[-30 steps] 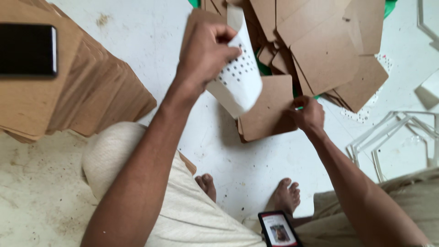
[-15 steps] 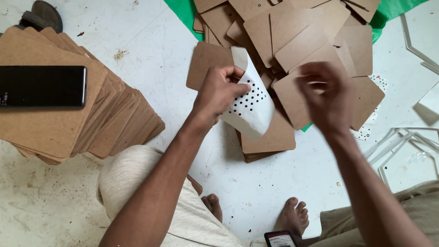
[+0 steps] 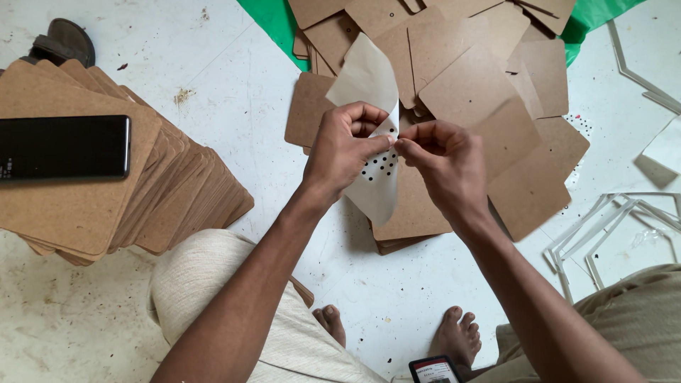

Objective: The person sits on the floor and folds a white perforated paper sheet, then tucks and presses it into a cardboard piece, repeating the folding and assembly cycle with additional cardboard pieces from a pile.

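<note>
A white sheet [image 3: 376,177] punched with black dots is pinched at its edge by the left hand [image 3: 347,145] and right hand [image 3: 443,163], fingertips meeting, above brown boards [image 3: 468,85] scattered on the floor [image 3: 234,78]. A phone [image 3: 64,147] lies on a board stack [image 3: 106,206].

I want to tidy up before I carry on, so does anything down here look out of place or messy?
The brown boards past the hands lie scattered and overlapping at all angles, unlike the neat stack to the left. A black phone lies on that stack. Both hands, left and right, pinch a curled, dotted white sheet.
</note>
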